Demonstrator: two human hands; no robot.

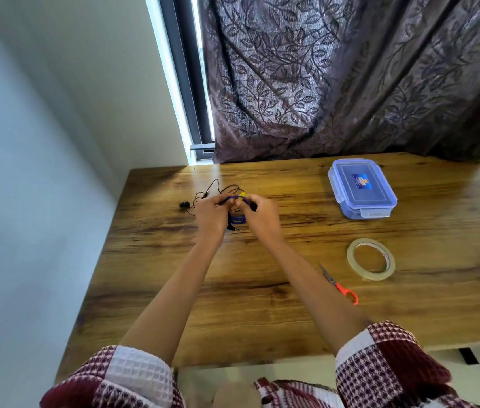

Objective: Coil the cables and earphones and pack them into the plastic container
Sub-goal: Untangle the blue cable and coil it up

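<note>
Left hand: your left hand is raised just above the wooden surface, its fingers curled round the left side of a looped blue cable.
Right hand: your right hand faces it, with its fingers pinching the same cable at the top, beside a small yellow piece.
Blue cable: it is bunched in loops between your two sets of fingers. A dark plug end hangs below them, near the surface.
Black wired earphones: they lie loose and uncoiled on the surface, just beyond and to the left of your left fingers.
Clear blue-tinted plastic container: it sits well to the right of your right fingers, with its lid on.
Roll of clear tape: it lies flat, to the right of your fingers and nearer to you.
Orange-handled scissors: they lie beside the tape, close to your right forearm.
</note>
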